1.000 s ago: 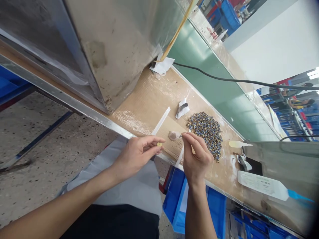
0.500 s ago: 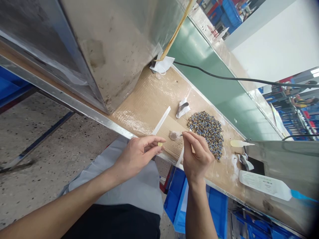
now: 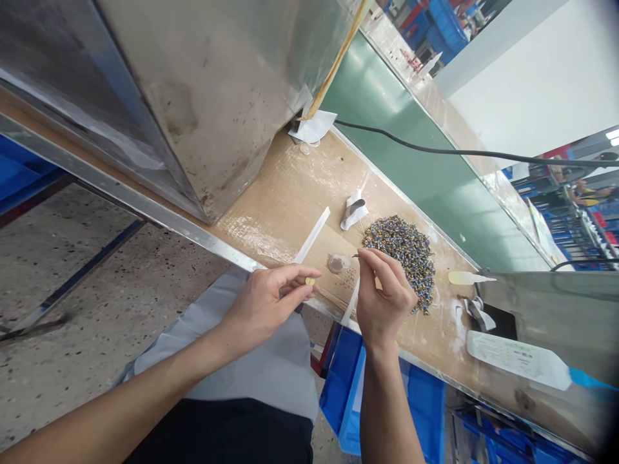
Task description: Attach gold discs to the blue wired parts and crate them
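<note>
My left hand (image 3: 271, 293) is closed in a pinch on a small round yellow piece (image 3: 310, 281), held just over the table's front edge. Thumb and index finger of my right hand (image 3: 384, 287) are pinched round a thin dark tip (image 3: 355, 256); most of that item is hidden by the fingers. Close to this tip lies a small clear round dish (image 3: 337, 263) on the board, with tiny grains scattered beside it. Right behind my right hand spreads a heap of small blue and brass-coloured metal parts (image 3: 406, 251).
A large metal housing (image 3: 227, 109) stands on the left of the table. White paper with a dark piece (image 3: 354, 209) lies behind the dish. A yellowish dropper bottle (image 3: 467, 278) and a white bottle (image 3: 517, 359) lie at right. Blue bins (image 3: 348, 399) sit below the edge.
My right hand has shifted slightly to the right, so the dark tip is a little farther from the clear dish. My left hand holds almost still with the yellow piece.
</note>
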